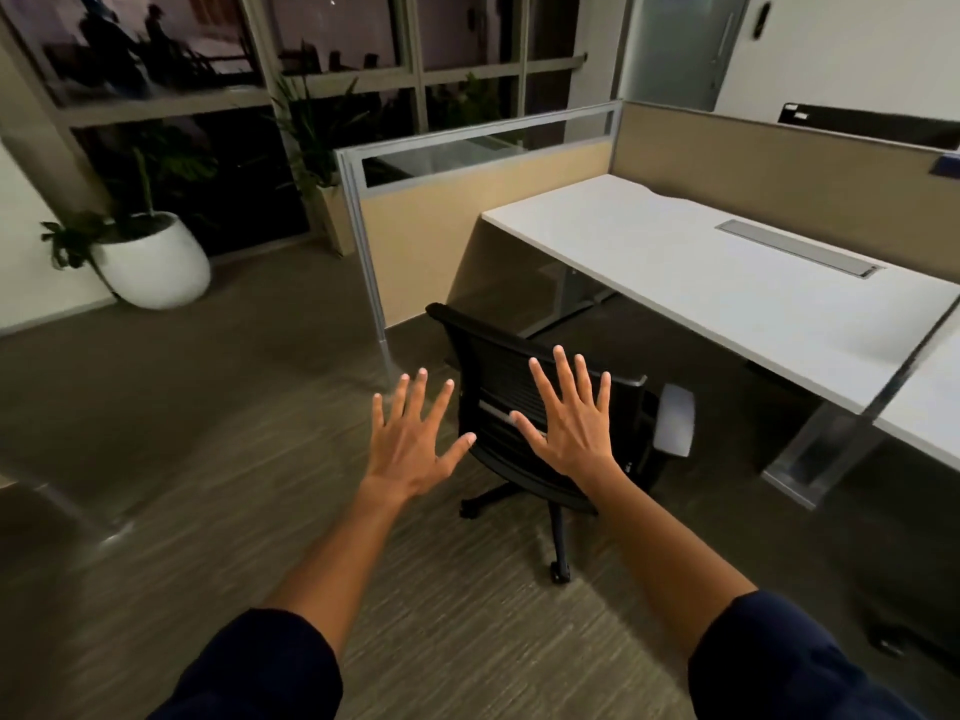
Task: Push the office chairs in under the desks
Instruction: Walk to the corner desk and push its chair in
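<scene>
A black mesh-backed office chair (pixel 498 387) with a grey armrest (pixel 675 426) stands on the carpet, pulled out from a white desk (pixel 691 272), its back turned towards me. My left hand (pixel 415 441) is stretched out flat with fingers spread, just left of the chair back and holding nothing. My right hand (pixel 571 418) is also flat with fingers spread, in front of the chair's backrest; whether it touches the mesh I cannot tell. A second white desk (pixel 930 413) adjoins at the right edge.
Beige cubicle partitions (pixel 467 210) wall the desk on the left and behind. A white planter (pixel 156 262) with a plant stands at the left by dark windows. A grey cable tray (pixel 800 246) is set in the desk. Another dark chair base (pixel 904 615) shows at the lower right.
</scene>
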Tool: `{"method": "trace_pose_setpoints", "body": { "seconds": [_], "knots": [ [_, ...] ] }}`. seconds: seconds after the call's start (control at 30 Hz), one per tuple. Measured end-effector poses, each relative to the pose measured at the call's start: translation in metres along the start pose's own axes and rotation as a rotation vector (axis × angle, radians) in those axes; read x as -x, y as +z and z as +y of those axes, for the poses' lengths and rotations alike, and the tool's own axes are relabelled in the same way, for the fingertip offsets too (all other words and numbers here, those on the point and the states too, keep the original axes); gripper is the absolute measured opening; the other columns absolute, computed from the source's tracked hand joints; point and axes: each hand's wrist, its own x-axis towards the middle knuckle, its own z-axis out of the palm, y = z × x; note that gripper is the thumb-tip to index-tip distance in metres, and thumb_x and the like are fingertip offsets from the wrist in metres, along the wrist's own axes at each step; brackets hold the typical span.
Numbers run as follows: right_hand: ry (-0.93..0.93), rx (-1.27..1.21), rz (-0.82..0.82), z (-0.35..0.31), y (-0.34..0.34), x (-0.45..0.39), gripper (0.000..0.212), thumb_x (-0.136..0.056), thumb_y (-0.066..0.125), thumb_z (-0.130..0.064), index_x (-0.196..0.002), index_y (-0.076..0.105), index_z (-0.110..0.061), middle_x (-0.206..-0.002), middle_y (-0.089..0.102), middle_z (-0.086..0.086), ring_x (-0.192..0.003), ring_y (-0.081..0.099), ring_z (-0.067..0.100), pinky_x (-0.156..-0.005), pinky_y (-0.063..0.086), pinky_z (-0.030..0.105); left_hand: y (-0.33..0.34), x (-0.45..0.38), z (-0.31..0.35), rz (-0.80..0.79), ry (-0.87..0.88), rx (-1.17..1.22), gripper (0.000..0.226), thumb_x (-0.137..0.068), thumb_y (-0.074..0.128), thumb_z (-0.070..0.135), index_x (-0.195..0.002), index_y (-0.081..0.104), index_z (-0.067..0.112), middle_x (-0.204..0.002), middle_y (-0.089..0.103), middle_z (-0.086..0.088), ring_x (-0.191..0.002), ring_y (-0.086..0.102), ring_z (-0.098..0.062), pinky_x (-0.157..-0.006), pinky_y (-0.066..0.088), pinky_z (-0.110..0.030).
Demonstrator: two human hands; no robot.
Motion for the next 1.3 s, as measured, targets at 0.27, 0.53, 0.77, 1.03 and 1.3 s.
{"method": "trace_pose_setpoints", "body": {
  "seconds": [0.27, 0.53, 0.77, 1.03, 1.3],
  "knots": [
    [0.272, 0.093, 0.048, 0.034, 0.004, -0.052, 0.081, -0.092, 0.022, -0.076, -0.160, 0.012, -0.033, -0.169, 0.009, 0.010, -0.155, 0.012, 0.036, -0.121, 0.007, 0.062, 0.005, -0.125, -0.015, 0.002, 0.203, 0.063, 0.095, -0.081, 0.004, 0.083, -0.162, 0.001, 0.034, -0.170, -0.007, -0.008, -0.157, -0.009, -0.028, -0.122, -0.005, -0.059],
    [0.607, 0.190, -0.087, 0.034, 0.019, -0.078, 0.090, -0.086, 0.003, -0.080, -0.148, 0.042, -0.027, -0.149, 0.049, 0.008, -0.142, 0.037, 0.032, -0.118, 0.022, 0.058, 0.010, -0.228, -0.038, -0.079, 0.473, 0.062, 0.089, -0.089, 0.014, 0.080, -0.162, 0.005, 0.030, -0.170, -0.003, -0.009, -0.157, -0.008, -0.027, -0.124, -0.005, -0.057],
    [0.741, 0.254, -0.082, 0.022, 0.024, -0.100, 0.086, -0.087, 0.002, -0.078, -0.133, 0.057, -0.031, -0.130, 0.059, 0.007, -0.128, 0.049, 0.031, -0.112, 0.031, 0.053, 0.037, -0.283, -0.059, -0.335, 0.536, 0.052, 0.083, -0.096, 0.015, 0.073, -0.160, 0.025, 0.021, -0.165, 0.026, -0.013, -0.155, 0.013, -0.027, -0.125, 0.002, -0.053],
    [0.738, 0.344, 0.015, 0.033, 0.034, -0.136, 0.078, -0.097, 0.009, -0.061, -0.085, 0.075, -0.021, -0.086, 0.072, 0.006, -0.088, 0.064, 0.031, -0.087, 0.045, 0.041, 0.055, -0.343, -0.050, -0.100, 0.588, 0.019, 0.095, -0.090, 0.002, 0.074, -0.108, 0.071, 0.012, -0.110, 0.071, -0.013, -0.115, 0.059, -0.030, -0.104, 0.042, -0.046],
    [0.765, 0.394, 0.072, 0.063, 0.047, -0.193, 0.075, -0.098, 0.015, -0.058, -0.075, 0.075, -0.020, -0.074, 0.068, 0.003, -0.077, 0.064, 0.026, -0.080, 0.045, 0.038, 0.065, -0.416, -0.040, -0.056, 0.597, 0.007, 0.093, -0.089, 0.003, 0.074, -0.079, 0.073, 0.014, -0.074, 0.067, -0.006, -0.072, 0.064, -0.023, -0.074, 0.051, -0.039]
  ]
}}
